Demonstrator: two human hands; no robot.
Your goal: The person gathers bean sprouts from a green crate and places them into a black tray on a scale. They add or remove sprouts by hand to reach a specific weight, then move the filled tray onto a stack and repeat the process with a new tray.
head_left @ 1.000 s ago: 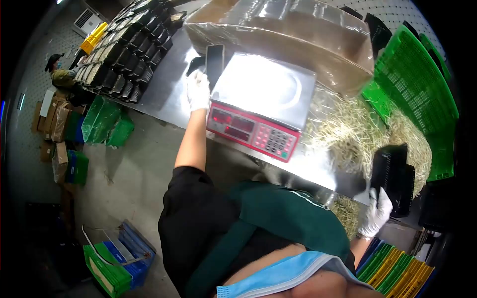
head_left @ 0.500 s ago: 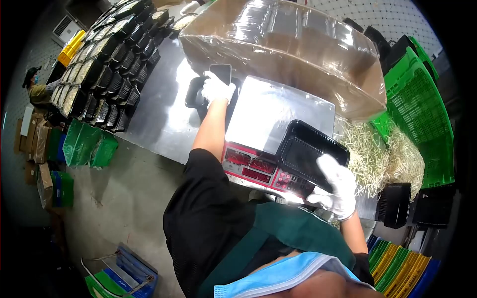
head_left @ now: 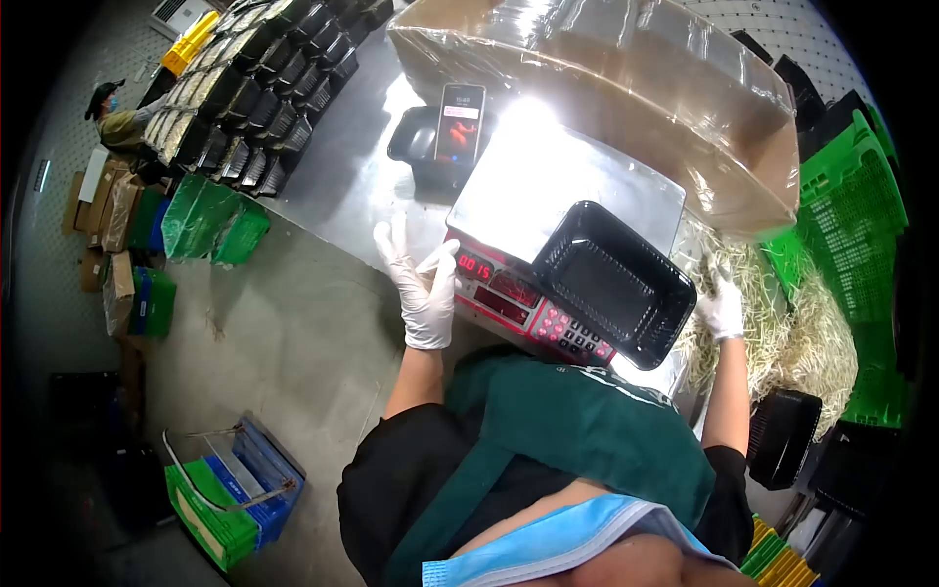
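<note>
My left hand (head_left: 421, 293), in a white glove, is raised beside the left end of the scale (head_left: 577, 186), its fingers spread and nothing in them. At the edge of the bean sprouts (head_left: 729, 338), my gloved right hand (head_left: 722, 311) has its fingers stretched out, partly among the strands. An empty black plastic tray (head_left: 616, 279) lies tilted across the scale's plate and keypad. The red display (head_left: 475, 264) is lit. Propped on black trays (head_left: 416, 137) behind the scale is a phone (head_left: 458, 127) with its screen on.
A plastic-wrapped cardboard box (head_left: 606, 88) stands behind the scale. Stacked filled trays (head_left: 249, 88) are at the far left. A green crate (head_left: 851, 225) rises behind the sprouts, with black trays (head_left: 784, 438) below. Another person (head_left: 122, 122) is at the far left.
My left hand has left the phone and come back toward me; the phone's screen is now lit. My right hand has moved from the black tray to the sprouts.
</note>
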